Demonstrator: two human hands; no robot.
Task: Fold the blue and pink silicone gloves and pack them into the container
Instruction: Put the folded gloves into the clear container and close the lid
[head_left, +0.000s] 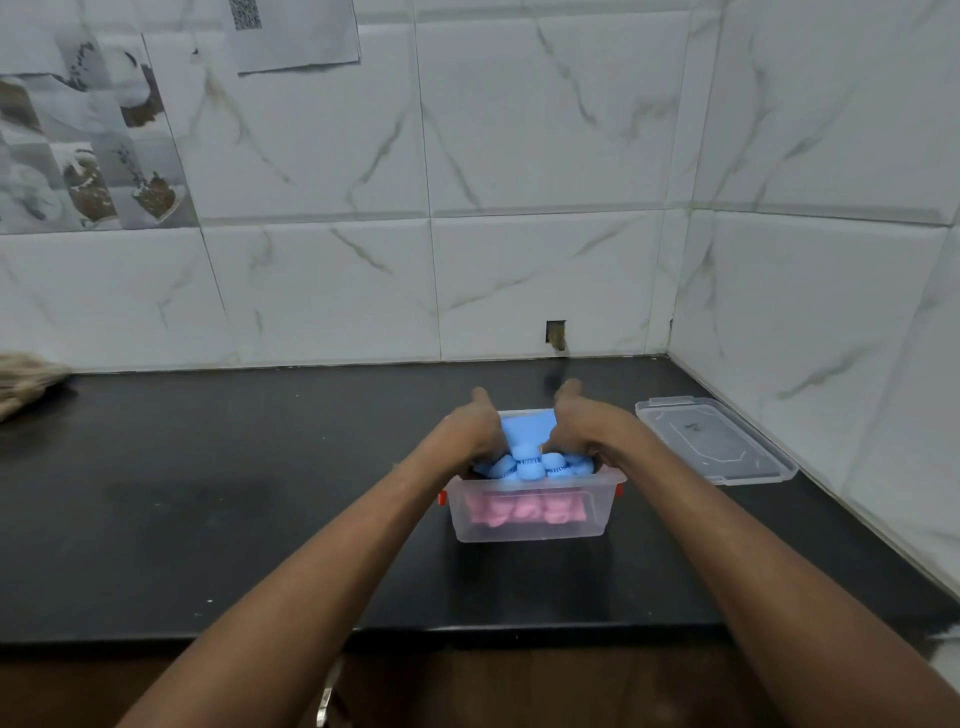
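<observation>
Head view recorded both of my bare forearms reaching forward over a black stone countertop (208, 493) to a clear rectangular plastic container (527, 522) with small red clips at its near corners. My left hand (475, 428) was set on the left part of a folded blue silicone glove (524, 441) lying at the top of the container, thumb raised and pointing away from me; its fingers went down onto the glove, and I could not tell whether they were straight or curled. My right hand (576, 426) was set on the right part of the same glove, thumb likewise raised, its fingers bent down against the blue material, though a firm grip could not be confirmed. The blue glove's rounded fingertips bunched at the near side, between my wrists, rising above the container rim. A pink silicone glove (524, 509) lay beneath it, seen through the near wall at the container's bottom. A clear flat plastic lid (714, 441) lay on the countertop to the right of the container, apart from it, near the right wall. White marble-patterned wall tiles (519, 156) backed the counter. A brownish bundle (26, 382), blurred, lay at the far left edge of the counter.
</observation>
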